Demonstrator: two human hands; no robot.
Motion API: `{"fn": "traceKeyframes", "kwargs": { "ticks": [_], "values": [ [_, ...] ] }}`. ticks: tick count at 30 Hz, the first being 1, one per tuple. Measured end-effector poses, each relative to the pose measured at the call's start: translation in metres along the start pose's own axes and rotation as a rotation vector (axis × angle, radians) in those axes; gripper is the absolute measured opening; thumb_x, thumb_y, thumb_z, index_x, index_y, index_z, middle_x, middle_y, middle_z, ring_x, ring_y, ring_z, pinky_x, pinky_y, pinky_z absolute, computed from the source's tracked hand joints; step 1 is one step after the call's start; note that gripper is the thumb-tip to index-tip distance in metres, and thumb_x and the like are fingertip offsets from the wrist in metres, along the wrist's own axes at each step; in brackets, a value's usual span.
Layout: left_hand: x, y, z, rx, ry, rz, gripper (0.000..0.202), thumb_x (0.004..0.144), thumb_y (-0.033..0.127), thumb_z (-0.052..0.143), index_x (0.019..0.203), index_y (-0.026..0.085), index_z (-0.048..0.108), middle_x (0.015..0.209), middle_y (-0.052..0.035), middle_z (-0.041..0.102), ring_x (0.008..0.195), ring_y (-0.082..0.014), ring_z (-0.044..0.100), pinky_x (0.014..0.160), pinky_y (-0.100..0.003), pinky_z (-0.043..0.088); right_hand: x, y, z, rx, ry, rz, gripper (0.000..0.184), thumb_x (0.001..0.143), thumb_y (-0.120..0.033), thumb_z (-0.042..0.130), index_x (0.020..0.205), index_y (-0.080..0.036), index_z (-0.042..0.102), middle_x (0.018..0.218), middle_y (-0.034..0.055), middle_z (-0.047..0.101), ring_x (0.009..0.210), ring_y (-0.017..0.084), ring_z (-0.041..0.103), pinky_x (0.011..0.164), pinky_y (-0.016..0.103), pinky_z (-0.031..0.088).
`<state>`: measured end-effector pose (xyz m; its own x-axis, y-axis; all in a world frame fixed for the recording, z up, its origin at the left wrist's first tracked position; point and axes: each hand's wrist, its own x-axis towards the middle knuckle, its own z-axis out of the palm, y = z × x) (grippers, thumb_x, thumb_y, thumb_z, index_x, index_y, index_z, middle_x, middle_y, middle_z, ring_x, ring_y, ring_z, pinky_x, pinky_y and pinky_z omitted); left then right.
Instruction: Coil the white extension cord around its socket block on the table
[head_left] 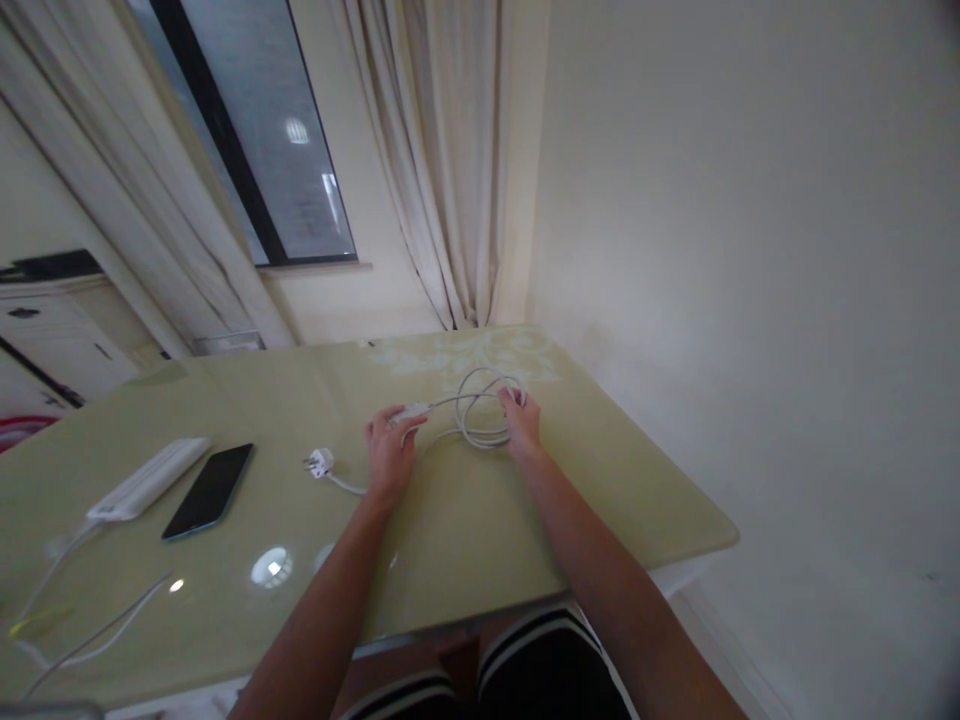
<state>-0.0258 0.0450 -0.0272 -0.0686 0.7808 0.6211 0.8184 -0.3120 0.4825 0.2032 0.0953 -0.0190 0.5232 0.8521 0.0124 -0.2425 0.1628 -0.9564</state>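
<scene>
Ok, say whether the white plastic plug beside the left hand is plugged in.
Unplugged: the plug rests on the glossy pale-green tabletop, prongs bare.

Lighting: even, subdued, indoor. Glare: round bright reflections (271,567) on the glossy table (637,500), toward its near edge, left half; lamp-like reflections in the window (255,110). Shadows: faint. Definition: soft, hazy. Distortion: wide-angle lean; dark right-hand frame corners.

The phone (208,492) lies left of the plug (321,462).
</scene>
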Motion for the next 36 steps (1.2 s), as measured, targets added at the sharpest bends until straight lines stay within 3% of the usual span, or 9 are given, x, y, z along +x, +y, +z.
{"fn": "traceKeyframes", "kwargs": {
  "ticks": [5,8,11,15,18,23,26,31,36],
  "values": [
    [-0.001,0.010,-0.008,-0.075,0.147,-0.039,0.031,0.099,0.036,0.050,0.121,0.026,0.070,0.127,-0.0120,0.060,0.124,-0.0282,0.054,0.111,-0.044,0.037,0.003,-0.007,0.003,0.289,-0.048,0.171,0.021,0.071,-0.036,0.079,0.075,-0.017,0.071,0.073,0.0010,0.072,0.062,0.012,0.065,0.056,0.021,0.051],
    [-0.001,0.008,-0.006,-0.237,0.253,-0.084,0.044,0.098,0.041,0.052,0.137,0.021,0.055,0.128,-0.0138,0.059,0.121,-0.0262,0.056,0.106,-0.039,0.043,0.002,-0.013,0.005,0.448,-0.093,0.180,0.022,0.071,-0.038,0.080,0.076,-0.017,0.072,0.077,0.0035,0.075,0.065,0.014,0.067,0.058,0.023,0.056],
    [0.001,0.002,-0.004,-0.391,0.278,-0.225,0.046,0.095,0.046,0.056,0.132,0.019,0.053,0.123,-0.0125,0.061,0.111,-0.0237,0.061,0.097,-0.035,0.050,-0.001,-0.016,0.006,0.427,-0.192,0.159,0.023,0.066,-0.035,0.084,0.078,-0.018,0.074,0.074,0.0018,0.074,0.064,0.013,0.067,0.059,0.023,0.056],
    [0.005,-0.006,0.001,-0.600,0.249,-0.340,0.045,0.091,0.051,0.060,0.123,0.020,0.052,0.112,-0.0090,0.064,0.101,-0.0199,0.065,0.089,-0.032,0.054,-0.006,-0.017,0.005,0.227,-0.375,0.115,0.029,0.061,-0.030,0.085,0.085,-0.018,0.076,0.073,-0.0011,0.072,0.064,0.011,0.064,0.064,0.022,0.053],
    [0.006,-0.010,0.005,-0.777,0.205,-0.366,0.045,0.089,0.054,0.062,0.118,0.022,0.051,0.114,-0.0082,0.064,0.104,-0.0197,0.066,0.090,-0.034,0.056,-0.012,-0.017,0.001,-0.076,-0.513,0.010,0.025,0.068,-0.037,0.081,0.083,-0.017,0.075,0.072,0.0010,0.070,0.065,0.014,0.063,0.064,0.027,0.050],
    [0.004,-0.007,0.007,-0.928,0.126,-0.412,0.043,0.087,0.055,0.064,0.112,0.023,0.052,0.117,-0.0075,0.064,0.106,-0.0197,0.067,0.090,-0.036,0.058,-0.029,-0.020,-0.009,-0.779,-0.448,-0.406,0.032,0.073,-0.036,0.083,0.099,-0.022,0.071,0.095,0.0081,0.069,0.080,0.021,0.065,0.070,0.030,0.044],
    [0.002,-0.001,0.005,-0.935,0.049,-0.387,0.041,0.087,0.055,0.065,0.109,0.022,0.054,0.111,-0.0062,0.065,0.104,-0.0198,0.067,0.088,-0.035,0.059,-0.038,-0.023,-0.007,-1.028,-0.439,-0.499,0.024,0.087,-0.038,0.072,0.106,-0.024,0.068,0.101,0.0108,0.068,0.087,0.024,0.065,0.072,0.031,0.043],
    [-0.002,0.010,0.003,-0.834,-0.176,-0.266,0.041,0.085,0.050,0.069,0.111,0.020,0.059,0.101,-0.0055,0.067,0.094,-0.0191,0.067,0.085,-0.035,0.058,-0.043,-0.019,-0.001,-1.162,-0.647,-0.618,0.013,0.092,-0.028,0.061,0.098,-0.023,0.070,0.103,0.0101,0.070,0.093,0.024,0.064,0.077,0.030,0.044],
    [-0.005,0.012,0.008,-0.783,-0.254,-0.249,0.050,0.086,0.048,0.067,0.126,0.020,0.057,0.113,-0.0079,0.064,0.092,-0.0196,0.068,0.083,-0.036,0.059,-0.041,-0.007,-0.004,-1.033,-0.766,-0.672,0.032,0.087,-0.024,0.062,0.119,-0.023,0.066,0.114,0.0087,0.071,0.100,0.024,0.064,0.084,0.031,0.047]
  ]
}}
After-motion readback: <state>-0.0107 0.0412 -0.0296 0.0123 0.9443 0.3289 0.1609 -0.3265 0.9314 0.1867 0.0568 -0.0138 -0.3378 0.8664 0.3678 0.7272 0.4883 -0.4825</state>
